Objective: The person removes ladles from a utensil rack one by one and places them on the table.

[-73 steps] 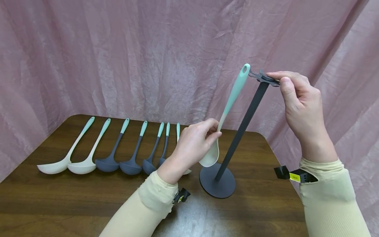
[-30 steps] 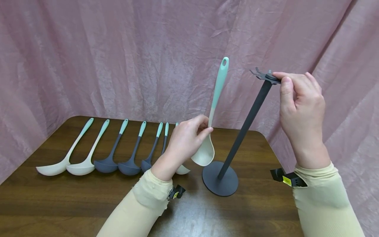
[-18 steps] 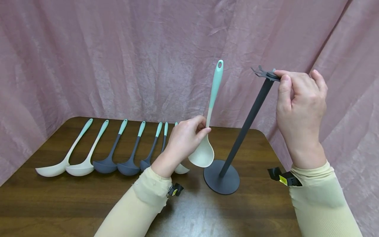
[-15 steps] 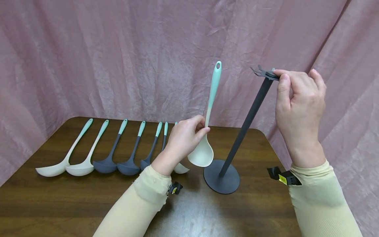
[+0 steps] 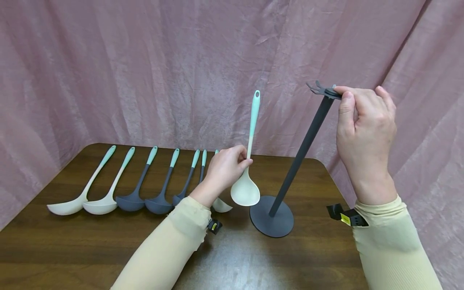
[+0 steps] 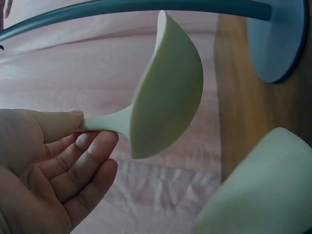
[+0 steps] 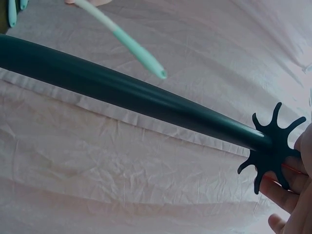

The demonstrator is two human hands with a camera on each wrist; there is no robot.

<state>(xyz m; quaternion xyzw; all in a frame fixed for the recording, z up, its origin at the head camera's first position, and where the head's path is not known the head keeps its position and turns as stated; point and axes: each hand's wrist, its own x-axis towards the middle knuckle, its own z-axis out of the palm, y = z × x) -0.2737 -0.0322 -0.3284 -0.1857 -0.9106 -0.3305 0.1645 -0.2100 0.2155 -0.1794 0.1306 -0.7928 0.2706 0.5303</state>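
My left hand (image 5: 226,167) pinches a white ladle (image 5: 245,191) low on its shaft, just above the bowl. The ladle is upright, mint handle on top, its bowl hanging above the table and facing the head camera. In the left wrist view, the bowl (image 6: 168,92) appears from the side. To the right, a dark grey utensil stand (image 5: 304,149) has a round base and a hooked top (image 7: 273,151); nothing hangs on the hooks in view. My right hand (image 5: 367,137) grips that top between thumb and fingers. A gap separates the ladle's handle from the hooks.
On the wooden table (image 5: 235,257), a row of ladles lies to the left: white ones (image 5: 101,206) outermost, then several dark grey ones (image 5: 134,203). Another white-headed utensil (image 5: 222,206) is partly hidden behind my left hand. A pink curtain (image 5: 203,72) hangs behind.
The ladle's handle end has moved from beside the hooks leftward and down, away from the stand. Its bowl has turned toward the head camera. My right hand stays on the top.
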